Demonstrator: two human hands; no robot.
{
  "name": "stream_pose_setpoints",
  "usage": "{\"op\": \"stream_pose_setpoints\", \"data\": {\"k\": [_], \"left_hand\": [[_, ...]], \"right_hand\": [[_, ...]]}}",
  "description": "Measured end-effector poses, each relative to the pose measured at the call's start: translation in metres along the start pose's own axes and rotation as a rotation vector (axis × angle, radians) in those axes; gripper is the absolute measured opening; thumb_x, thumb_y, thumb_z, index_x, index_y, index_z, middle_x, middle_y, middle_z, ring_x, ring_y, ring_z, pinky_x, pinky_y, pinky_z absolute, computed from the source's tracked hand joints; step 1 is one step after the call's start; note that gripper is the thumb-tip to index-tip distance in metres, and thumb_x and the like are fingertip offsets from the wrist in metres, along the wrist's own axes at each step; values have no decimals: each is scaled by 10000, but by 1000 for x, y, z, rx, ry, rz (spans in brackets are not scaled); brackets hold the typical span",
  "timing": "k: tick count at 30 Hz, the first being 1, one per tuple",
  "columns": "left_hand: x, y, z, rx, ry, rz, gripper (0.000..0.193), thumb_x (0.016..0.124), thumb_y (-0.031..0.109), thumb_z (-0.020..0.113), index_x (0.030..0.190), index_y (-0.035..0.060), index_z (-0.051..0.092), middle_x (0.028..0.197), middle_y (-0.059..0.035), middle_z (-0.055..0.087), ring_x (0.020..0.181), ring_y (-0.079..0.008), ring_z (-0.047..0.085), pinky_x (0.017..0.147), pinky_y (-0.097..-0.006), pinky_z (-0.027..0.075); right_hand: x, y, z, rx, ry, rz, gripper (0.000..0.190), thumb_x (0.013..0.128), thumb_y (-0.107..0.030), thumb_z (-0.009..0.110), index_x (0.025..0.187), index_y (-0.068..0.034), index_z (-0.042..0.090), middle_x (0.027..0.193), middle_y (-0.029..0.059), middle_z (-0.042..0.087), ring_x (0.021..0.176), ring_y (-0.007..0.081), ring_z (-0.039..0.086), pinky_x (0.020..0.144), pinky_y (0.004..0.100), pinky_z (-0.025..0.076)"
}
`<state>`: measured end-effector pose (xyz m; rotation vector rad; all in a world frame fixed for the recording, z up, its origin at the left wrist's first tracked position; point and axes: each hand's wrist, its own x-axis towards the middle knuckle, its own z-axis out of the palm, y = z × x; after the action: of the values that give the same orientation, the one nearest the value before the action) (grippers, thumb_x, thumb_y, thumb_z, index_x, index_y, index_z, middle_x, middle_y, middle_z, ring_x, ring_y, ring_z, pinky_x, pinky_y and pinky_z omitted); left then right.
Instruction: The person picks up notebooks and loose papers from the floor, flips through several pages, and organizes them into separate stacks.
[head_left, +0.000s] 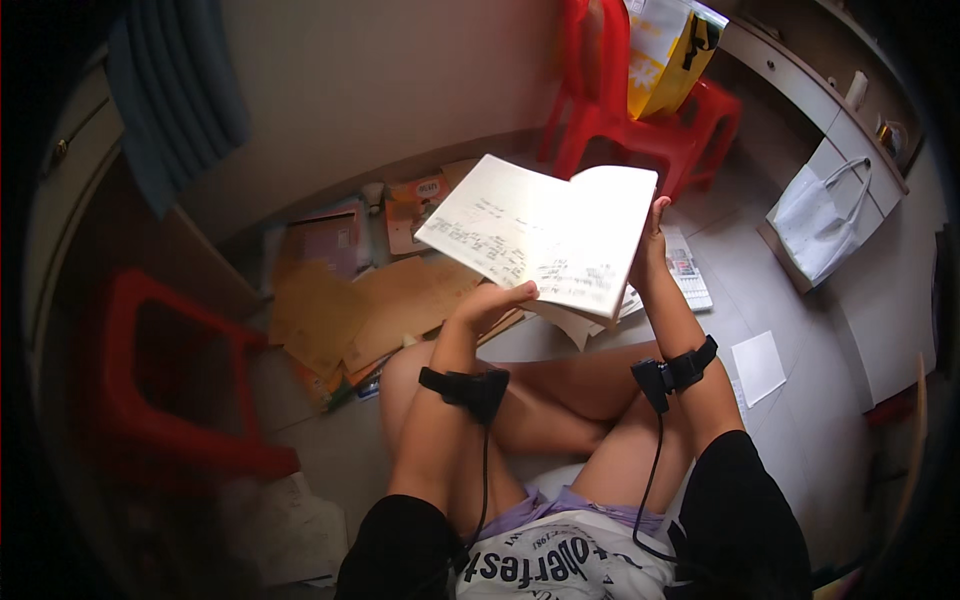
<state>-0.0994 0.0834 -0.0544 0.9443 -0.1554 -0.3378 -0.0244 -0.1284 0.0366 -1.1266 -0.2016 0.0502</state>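
Note:
An open notebook (536, 232) with handwriting on both white pages is held up above my crossed legs. My left hand (491, 306) grips its lower edge near the fold, the thumb lying over the page. At the right edge of the book, my right hand (651, 244) supports it, thumb up along the side and the other fingers hidden behind. Below the notebook, loose papers (574, 326) stick out, partly covered by it. Brown paper envelopes (405, 300) lie on the floor just beyond my left hand.
A red plastic chair (600, 135) holds a yellow and white bag (664, 67). Left stands a red stool (124, 375). Booklets (409, 214) and a light bulb (373, 196) lie by the wall. A white tote bag (817, 217) hangs at the drawers. A white sheet (759, 367) lies right.

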Motion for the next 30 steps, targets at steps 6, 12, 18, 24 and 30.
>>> {"op": "stream_pose_setpoints", "data": {"k": [6, 12, 18, 24, 30], "left_hand": [[9, -7, 19, 222, -138, 242, 1227, 480, 280, 859, 1378, 17, 66, 1377, -138, 261, 1257, -225, 278, 1022, -324, 263], [9, -7, 29, 350, -186, 130, 922, 584, 286, 815, 1301, 4, 309, 1224, -105, 456, 1131, -206, 433, 926, -325, 377], [-1, -24, 28, -203, -2, 40, 724, 710, 333, 723, 1248, 31, 344, 1184, -100, 485, 1114, -232, 463, 878, -407, 427], [-23, -15, 11, -220, 107, 89, 398, 842, 103, 556, 1194, -5, 404, 1124, -132, 538, 984, -235, 565, 838, -384, 484], [-89, -7, -48, -61, 279, 173, 384, 857, 135, 542, 1186, -26, 426, 1136, -141, 548, 1034, -230, 550, 897, -394, 453]], "right_hand": [[9, 34, -17, -197, -5, 94, 833, 735, -710, 429, 1196, -17, 456, 1133, 115, 531, 1038, 217, 520, 875, 346, 418], [7, 24, -29, -324, -29, -48, 325, 793, -244, 634, 1022, -24, 568, 932, 66, 607, 830, 151, 585, 730, 274, 464], [-29, -46, -16, -318, -5, 8, 286, 768, -157, 678, 992, -16, 571, 859, 69, 621, 724, 137, 606, 620, 266, 489], [-25, -60, -19, -693, -188, 141, 410, 765, -176, 669, 1114, -8, 533, 974, 78, 619, 842, 145, 600, 734, 278, 483], [-4, 42, 8, -637, -337, 468, 542, 727, -212, 700, 1159, 34, 484, 1052, 153, 586, 896, 237, 606, 721, 320, 504]]}}
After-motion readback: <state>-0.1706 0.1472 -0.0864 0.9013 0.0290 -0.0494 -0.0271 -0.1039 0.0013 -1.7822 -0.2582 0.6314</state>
